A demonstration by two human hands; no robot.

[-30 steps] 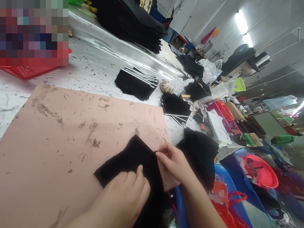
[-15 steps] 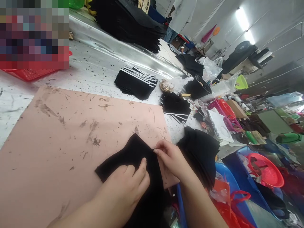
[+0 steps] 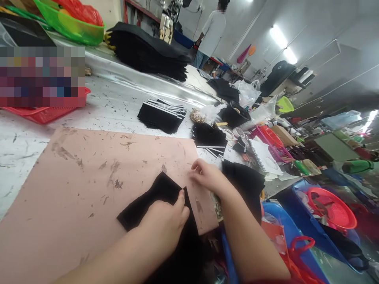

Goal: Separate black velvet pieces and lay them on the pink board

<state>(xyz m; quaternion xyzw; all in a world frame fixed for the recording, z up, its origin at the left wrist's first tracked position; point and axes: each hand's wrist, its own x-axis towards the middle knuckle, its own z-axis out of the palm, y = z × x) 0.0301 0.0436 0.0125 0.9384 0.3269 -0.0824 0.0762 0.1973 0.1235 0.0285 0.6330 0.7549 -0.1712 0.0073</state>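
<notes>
Just released black cloth (image 3: 156, 192) from grip of right hand (image 3: 208, 176); now steadying it with left hand (image 3: 164, 221) alone, unclear whether pinching.

Under the left fingers (image 3: 180, 199) lies cloth (image 3: 161, 189) on a mat (image 3: 74, 189); beyond them, strips (image 3: 161, 117), a basket (image 3: 53, 115) far left, a notebook (image 3: 265, 156) right.

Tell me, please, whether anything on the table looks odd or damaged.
The pink board is marked with brownish scuffs, which break up its otherwise plain surface; dark flecks litter the white tabletop beyond it.
</notes>
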